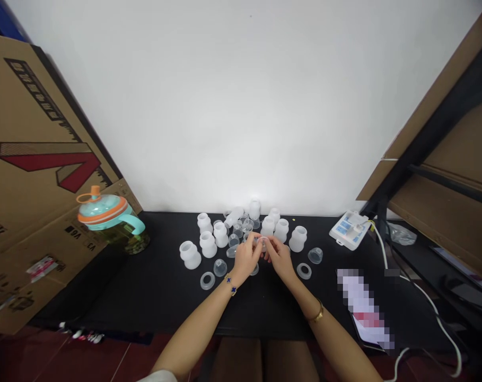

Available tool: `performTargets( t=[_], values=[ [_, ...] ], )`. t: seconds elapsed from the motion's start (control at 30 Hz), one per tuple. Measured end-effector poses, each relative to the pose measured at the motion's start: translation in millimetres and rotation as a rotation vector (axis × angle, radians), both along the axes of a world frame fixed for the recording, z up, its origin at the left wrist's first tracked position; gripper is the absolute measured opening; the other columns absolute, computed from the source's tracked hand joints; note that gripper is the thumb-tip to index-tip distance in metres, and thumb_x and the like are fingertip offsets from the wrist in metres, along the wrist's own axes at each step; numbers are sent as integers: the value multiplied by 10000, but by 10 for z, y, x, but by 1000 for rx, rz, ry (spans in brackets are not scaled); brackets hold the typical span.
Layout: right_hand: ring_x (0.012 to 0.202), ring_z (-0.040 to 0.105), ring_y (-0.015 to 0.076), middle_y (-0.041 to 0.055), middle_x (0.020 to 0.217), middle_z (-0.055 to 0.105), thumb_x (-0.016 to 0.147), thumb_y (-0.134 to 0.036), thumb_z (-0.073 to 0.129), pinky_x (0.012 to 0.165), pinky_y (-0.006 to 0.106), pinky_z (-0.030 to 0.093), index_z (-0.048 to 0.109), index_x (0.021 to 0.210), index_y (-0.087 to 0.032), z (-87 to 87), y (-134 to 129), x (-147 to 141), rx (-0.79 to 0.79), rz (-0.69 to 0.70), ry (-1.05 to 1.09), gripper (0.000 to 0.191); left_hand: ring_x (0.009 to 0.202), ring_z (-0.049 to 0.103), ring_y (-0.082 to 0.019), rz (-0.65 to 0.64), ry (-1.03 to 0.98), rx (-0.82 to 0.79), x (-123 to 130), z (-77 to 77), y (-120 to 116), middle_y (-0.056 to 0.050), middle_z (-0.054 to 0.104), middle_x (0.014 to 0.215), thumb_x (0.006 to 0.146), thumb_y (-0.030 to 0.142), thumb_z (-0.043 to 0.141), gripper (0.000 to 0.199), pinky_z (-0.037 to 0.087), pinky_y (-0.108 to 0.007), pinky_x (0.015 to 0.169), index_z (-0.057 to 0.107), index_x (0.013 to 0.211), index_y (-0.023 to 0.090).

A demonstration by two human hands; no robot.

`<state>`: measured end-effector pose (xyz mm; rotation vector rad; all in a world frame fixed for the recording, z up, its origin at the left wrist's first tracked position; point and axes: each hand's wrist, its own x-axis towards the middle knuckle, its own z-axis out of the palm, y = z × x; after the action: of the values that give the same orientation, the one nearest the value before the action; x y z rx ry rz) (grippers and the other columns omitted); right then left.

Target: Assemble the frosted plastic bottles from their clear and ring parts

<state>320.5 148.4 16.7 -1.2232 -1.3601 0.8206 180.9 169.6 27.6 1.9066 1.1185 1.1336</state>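
My left hand (pixel 247 254) and my right hand (pixel 278 256) meet over the middle of the black table. Their fingertips pinch a small clear plastic piece (pixel 263 242), whose exact kind is partly hidden by the fingers. White wide-necked bottles stand to both sides, one (pixel 190 254) at the far left and another (pixel 298 239) right of my right hand. Clear dome caps lie close by, such as a left cap (pixel 220 267) and a right cap (pixel 315 255). A translucent ring (pixel 207 280) lies left of my left wrist, and another ring (pixel 304 271) beside my right forearm.
A large jug (pixel 113 220) with a turquoise handle stands at the left before a cardboard box (pixel 29 175). To the right are a white power strip (pixel 349 229) with a cable and a phone (pixel 364 313). A white wall (pixel 244 106) closes off the back.
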Motion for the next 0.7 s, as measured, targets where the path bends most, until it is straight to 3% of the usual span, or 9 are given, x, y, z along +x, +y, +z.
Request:
performTargets(
  t=[0.13, 0.4, 0.7],
  values=[
    [546, 614, 174, 7, 672, 668, 971, -542, 488, 514, 270, 489, 671, 1052, -193, 34, -40, -13, 43, -52, -58, 402, 581, 640, -173, -30, -64, -40, 8, 7, -14, 13, 660, 632, 1003, 469, 446, 306, 419, -251, 571, 594, 1109, 222],
    [589, 640, 180, 6, 689, 673, 989, -509, 501, 524, 262, 479, 645, 1061, -204, 15, -67, -46, 100, -64, -58, 345, 410, 468, -109, -106, -298, -200, 37, 10, -4, 30, 605, 599, 954, 548, 498, 402, 353, -216, 419, 614, 1054, 177],
    [583, 632, 178, 9, 702, 676, 970, -537, 527, 514, 262, 475, 614, 1035, -206, -26, -61, -45, 63, -57, -4, 348, 448, 473, -107, -29, -233, -136, 24, -21, 14, 12, 597, 569, 951, 514, 524, 420, 339, -214, 452, 710, 1016, 144]
  ],
)
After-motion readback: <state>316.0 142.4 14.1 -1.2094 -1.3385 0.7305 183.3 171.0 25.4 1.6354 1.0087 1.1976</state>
